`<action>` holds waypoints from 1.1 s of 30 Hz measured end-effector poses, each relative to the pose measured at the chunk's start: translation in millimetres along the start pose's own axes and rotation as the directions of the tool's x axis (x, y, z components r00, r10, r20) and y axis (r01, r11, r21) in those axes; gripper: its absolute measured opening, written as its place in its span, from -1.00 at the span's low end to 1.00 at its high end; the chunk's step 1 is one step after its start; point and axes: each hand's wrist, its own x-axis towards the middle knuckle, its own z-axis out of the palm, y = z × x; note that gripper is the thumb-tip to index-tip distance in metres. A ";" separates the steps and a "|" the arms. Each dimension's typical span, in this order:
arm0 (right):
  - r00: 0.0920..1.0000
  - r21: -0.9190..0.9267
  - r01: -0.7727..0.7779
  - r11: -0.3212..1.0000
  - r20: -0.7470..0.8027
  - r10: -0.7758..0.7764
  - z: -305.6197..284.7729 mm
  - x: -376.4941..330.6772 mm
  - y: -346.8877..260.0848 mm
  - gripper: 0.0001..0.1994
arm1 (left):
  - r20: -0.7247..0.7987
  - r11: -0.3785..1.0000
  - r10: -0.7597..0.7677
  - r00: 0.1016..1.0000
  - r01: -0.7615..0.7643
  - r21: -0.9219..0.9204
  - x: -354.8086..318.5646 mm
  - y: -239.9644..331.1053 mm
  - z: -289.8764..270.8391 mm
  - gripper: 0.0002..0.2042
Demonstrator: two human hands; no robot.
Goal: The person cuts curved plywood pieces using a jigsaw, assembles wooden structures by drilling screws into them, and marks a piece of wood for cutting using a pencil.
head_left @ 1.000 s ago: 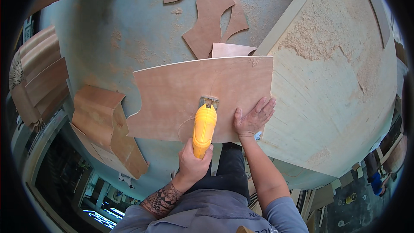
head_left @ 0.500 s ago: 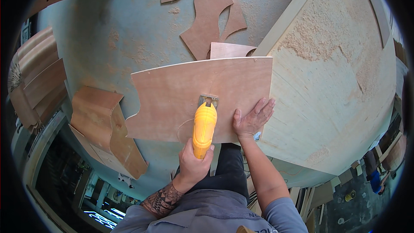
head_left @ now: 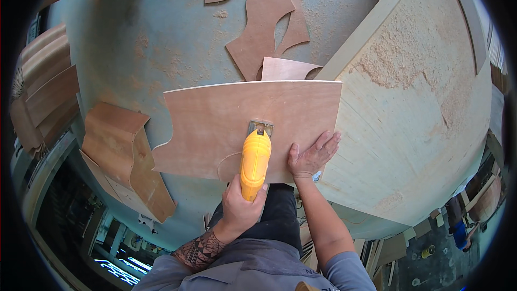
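My left hand [head_left: 242, 206] is wrapped round the rear of a yellow jigsaw [head_left: 255, 164]. The saw's metal base plate [head_left: 260, 127] rests on a reddish-brown plywood sheet [head_left: 301, 108], near its middle. A thin curved line on the sheet runs from the near edge up toward the saw; the blade itself is hidden. Flat on the sheet's right part lies my right hand [head_left: 315, 155], fingers spread and pointing to the far right. A small label [head_left: 316, 176] shows beside that wrist. The sheet's left edge is cut in a wavy curve.
Curved plywood offcuts [head_left: 264, 24] lie on the dusty pale work surface [head_left: 183, 27] beyond the sheet. To the right is a large pale panel [head_left: 377, 145] with a raised rim and heaped sawdust [head_left: 393, 64]. Bent plywood pieces [head_left: 116, 145] stand at the left. Another person [head_left: 461, 234] is far right.
The jigsaw has edged slightly toward the sheet's far edge, with my left hand on it. My right hand stays flat on the sheet. The whole view has shifted a little.
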 end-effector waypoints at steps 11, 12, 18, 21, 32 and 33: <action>1.000 0.018 0.001 1.000 0.026 -0.002 -2.8 0.0 0.3 0.02 | 0.011 0.999 0.013 1.000 -0.012 -0.032 3.5 2.8 0.0 -0.70; 1.000 0.022 0.000 1.000 0.027 -0.001 -3.1 0.1 0.4 0.03 | 0.011 0.999 0.006 1.000 -0.005 -0.041 4.0 5.5 -0.4 -0.70; 1.000 0.022 0.016 1.000 0.019 -0.016 -2.3 -1.4 1.3 0.02 | -0.001 0.997 -0.013 1.000 0.013 -0.073 4.9 6.9 2.4 -0.69; 1.000 0.024 0.026 0.999 0.010 -0.026 -3.3 0.8 0.6 0.01 | -0.014 0.998 0.002 1.000 -0.003 -0.061 7.9 8.0 4.2 -0.69; 0.999 0.039 0.012 0.999 0.033 -0.013 -4.5 -0.2 0.6 0.04 | -0.020 0.998 -0.005 1.000 0.004 -0.064 18.1 22.8 1.0 -0.71; 0.999 0.030 0.023 0.999 0.031 -0.024 -5.2 0.0 0.5 0.03 | -0.020 0.999 0.006 1.000 -0.007 -0.053 18.9 21.7 1.1 -0.71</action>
